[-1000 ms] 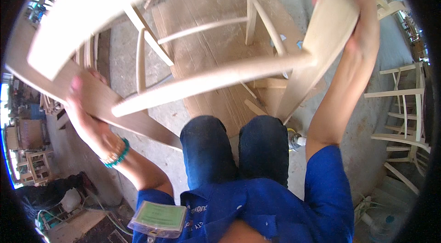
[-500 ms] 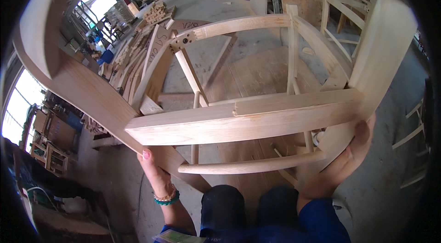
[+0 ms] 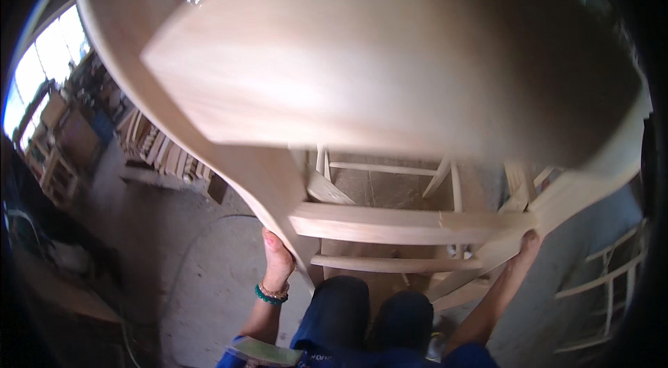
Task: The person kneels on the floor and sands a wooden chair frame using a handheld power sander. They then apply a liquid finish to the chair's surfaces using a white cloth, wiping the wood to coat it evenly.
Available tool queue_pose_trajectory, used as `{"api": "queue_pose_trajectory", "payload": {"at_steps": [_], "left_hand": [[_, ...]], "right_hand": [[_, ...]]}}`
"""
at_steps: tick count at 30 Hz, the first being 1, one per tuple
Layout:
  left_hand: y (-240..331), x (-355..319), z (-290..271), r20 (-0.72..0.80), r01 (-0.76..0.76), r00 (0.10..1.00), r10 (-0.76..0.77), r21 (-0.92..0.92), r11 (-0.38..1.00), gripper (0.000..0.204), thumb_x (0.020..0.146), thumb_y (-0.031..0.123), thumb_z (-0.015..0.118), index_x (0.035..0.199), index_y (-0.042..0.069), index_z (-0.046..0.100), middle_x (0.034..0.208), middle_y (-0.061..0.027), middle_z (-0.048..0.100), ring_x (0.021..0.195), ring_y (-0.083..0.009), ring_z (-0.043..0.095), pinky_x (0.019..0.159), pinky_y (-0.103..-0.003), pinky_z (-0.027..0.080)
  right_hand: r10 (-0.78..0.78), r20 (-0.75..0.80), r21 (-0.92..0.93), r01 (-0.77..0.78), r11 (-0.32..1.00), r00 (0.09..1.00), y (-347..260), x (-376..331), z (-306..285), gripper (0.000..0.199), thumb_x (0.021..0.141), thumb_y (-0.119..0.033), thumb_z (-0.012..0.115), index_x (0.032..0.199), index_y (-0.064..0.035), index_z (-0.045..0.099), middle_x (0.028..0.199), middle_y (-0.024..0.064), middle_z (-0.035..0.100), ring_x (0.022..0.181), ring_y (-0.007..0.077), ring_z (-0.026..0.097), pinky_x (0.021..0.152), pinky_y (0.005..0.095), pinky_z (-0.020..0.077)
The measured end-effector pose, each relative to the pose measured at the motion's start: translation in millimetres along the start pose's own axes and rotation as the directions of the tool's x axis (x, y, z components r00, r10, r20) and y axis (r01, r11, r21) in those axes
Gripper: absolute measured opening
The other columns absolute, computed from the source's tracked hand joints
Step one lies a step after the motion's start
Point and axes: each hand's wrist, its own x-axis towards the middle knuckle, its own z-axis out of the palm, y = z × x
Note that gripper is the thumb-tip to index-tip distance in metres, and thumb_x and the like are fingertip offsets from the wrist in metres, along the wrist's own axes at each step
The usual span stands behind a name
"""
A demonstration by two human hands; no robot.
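Note:
A bare, pale wooden chair frame fills the middle of the view, its broad back panel close to me and blurred. My left hand grips the left back post low down, thumb along its outer edge; bead bracelets circle that wrist. On the opposite side my right hand holds the right post near the seat rail joint. Both hands' fingers are mostly hidden behind the wood. A thin rung runs below the rail, above my knees.
Curved wooden pieces lie stacked on the floor at the left. Another pale chair frame stands at the right. A thin cable curves over the concrete floor, and a dark, unclear shape is at the far left.
The chair frame has tipped toward me, bringing the back panel into view across the top. Both hands keep their hold; the seat rail now appears lower and farther off.

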Motion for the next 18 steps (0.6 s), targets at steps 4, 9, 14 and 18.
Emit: {"api": "queue_pose_trajectory", "payload": {"at_steps": [4,9,14,18], "left_hand": [[-13,28,29,-0.095,0.155,0.982,-0.16,-0.06,0.986,0.057,0.1,0.047,0.04,0.127,-0.003,0.047,0.125,-0.0128,0.055,0.118,-0.0162,0.05,0.097,-0.034,0.042],[9,165,18,-0.026,-0.235,0.94,0.34,0.676,0.699,0.061,0.083,0.039,0.07,0.13,0.006,0.05,0.115,-0.0129,0.063,0.106,-0.0235,0.06,0.089,-0.039,0.048],[20,295,-51,0.039,-0.075,0.997,0.071,0.776,0.626,0.065,0.071,0.047,0.078,0.119,0.006,0.062,0.106,-0.0139,0.068,0.094,-0.0279,0.066,0.083,-0.038,0.05],[-6,318,-30,0.161,0.103,0.949,-0.272,0.655,0.748,0.058,0.071,0.053,0.076,0.106,0.007,0.068,0.096,-0.0144,0.071,0.093,-0.0302,0.067,0.083,-0.04,0.05]], "right_hand": [[0.138,0.026,0.055,-0.139,0.989,0.99,25,17,-47,0.075,0.085,-0.055,0.06,0.136,-0.0035,0.042,0.132,0.0145,0.05,0.117,0.0293,0.054,0.094,0.0447,0.0502],[0.093,0.15,0.074,-0.105,0.992,0.984,3,34,-29,0.084,0.087,-0.061,0.051,0.147,-0.0072,0.031,0.144,0.0123,0.04,0.126,0.0301,0.047,0.097,0.0448,0.0473],[0.155,0.239,0.046,-0.17,0.984,0.959,-6,26,24,0.086,0.087,-0.064,0.048,0.152,-0.0132,0.023,0.151,0.0098,0.03,0.132,0.0284,0.038,0.101,0.043,0.0422],[0.057,0.212,-0.045,-0.049,0.998,0.976,-23,14,22,0.085,0.087,-0.065,0.047,0.152,-0.0143,0.025,0.149,0.0103,0.033,0.13,0.0274,0.04,0.103,0.0422,0.0401]]}}
